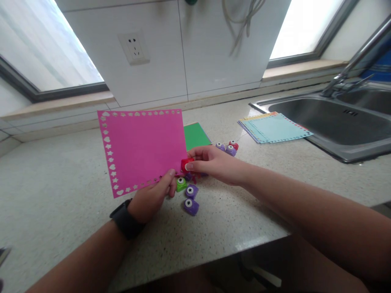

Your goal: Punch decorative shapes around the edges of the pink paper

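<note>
My left hand (160, 186) pinches the lower edge of a pink sheet of paper (146, 148), tilted up above the counter. Small hearts, stars and leaf-like shapes are cut along its top, left and bottom edges. With thumb and fingers, my right hand (210, 162) grips a red craft punch (187, 164) at the sheet's lower right corner. Below the hands lie a green craft punch (181, 184) and two purple punches, one nearer (191, 206) and one farther (192, 191). Other small pieces there are partly hidden by my hands.
Beyond my right hand sit more punches, purple (231, 150) and red (233, 145). Green paper (197, 136) lies behind the pink sheet. A stack of punched sheets (275, 128) rests beside the metal sink (345, 150). The speckled counter (232, 236) ends in front of me.
</note>
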Action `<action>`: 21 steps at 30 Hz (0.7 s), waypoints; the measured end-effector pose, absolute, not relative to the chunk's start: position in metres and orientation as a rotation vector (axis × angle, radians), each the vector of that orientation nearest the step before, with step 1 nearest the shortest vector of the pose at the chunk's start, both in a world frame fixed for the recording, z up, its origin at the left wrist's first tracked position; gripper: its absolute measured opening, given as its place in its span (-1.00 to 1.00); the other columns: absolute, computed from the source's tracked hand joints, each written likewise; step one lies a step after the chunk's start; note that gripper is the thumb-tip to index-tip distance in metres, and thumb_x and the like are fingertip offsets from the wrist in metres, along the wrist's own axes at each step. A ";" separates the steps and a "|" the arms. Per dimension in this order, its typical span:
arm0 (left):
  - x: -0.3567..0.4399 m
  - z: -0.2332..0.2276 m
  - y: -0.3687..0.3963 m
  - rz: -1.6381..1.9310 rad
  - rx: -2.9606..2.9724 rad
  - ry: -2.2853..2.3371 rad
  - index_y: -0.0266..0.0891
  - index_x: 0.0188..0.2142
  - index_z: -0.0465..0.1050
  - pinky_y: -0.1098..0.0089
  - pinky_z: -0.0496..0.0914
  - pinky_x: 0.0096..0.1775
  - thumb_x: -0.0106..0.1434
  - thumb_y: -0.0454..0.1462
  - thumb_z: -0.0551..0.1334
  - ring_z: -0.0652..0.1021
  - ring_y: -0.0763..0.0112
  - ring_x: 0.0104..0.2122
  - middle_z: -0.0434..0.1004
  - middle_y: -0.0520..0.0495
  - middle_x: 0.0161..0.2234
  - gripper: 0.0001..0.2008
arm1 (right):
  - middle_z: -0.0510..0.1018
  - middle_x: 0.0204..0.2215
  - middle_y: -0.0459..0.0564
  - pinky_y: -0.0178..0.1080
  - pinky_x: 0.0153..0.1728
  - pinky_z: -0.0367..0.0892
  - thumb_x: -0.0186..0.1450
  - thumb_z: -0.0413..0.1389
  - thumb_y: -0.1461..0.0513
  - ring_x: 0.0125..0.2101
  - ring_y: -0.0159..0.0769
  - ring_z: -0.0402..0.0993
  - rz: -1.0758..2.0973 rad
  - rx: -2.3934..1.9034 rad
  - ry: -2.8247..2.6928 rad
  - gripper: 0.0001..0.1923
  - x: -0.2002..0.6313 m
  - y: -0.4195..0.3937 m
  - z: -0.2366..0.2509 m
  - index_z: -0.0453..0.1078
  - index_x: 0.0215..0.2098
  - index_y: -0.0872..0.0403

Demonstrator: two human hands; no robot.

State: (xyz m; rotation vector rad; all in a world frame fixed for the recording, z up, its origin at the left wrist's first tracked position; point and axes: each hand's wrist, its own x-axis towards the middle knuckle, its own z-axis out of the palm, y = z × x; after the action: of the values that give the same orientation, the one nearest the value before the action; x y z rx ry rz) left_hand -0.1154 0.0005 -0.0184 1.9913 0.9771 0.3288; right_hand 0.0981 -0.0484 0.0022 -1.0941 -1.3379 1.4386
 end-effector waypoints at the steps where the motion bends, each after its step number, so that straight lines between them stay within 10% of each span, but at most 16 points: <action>1: -0.115 -0.018 0.000 0.333 1.990 0.969 -0.14 -0.60 0.24 0.32 0.28 -0.16 0.44 0.02 -0.18 0.41 0.35 -0.44 0.27 0.07 -0.59 -0.43 | 0.54 -0.41 -0.04 -0.34 -0.42 0.28 0.22 0.31 0.15 -0.44 -0.41 0.40 1.439 -1.093 -1.337 -0.76 0.098 -0.048 0.002 0.47 -0.26 0.15; 21: -0.115 -0.021 0.002 0.343 1.966 0.935 -0.16 -0.60 0.27 0.36 0.26 -0.19 0.47 0.00 -0.17 0.38 0.40 -0.47 0.22 0.10 -0.60 -0.41 | 0.47 -0.54 -0.13 -0.38 -0.56 0.13 0.08 0.39 0.19 -0.55 -0.49 0.30 1.367 -1.161 -1.271 -0.71 0.094 -0.048 0.003 0.41 -0.37 0.15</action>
State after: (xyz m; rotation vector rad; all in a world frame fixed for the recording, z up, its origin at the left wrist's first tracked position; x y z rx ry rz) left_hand -0.1152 0.0017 -0.0211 1.9662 0.9347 0.3427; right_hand 0.0939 -0.0475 0.0028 -1.1611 -1.2706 1.3670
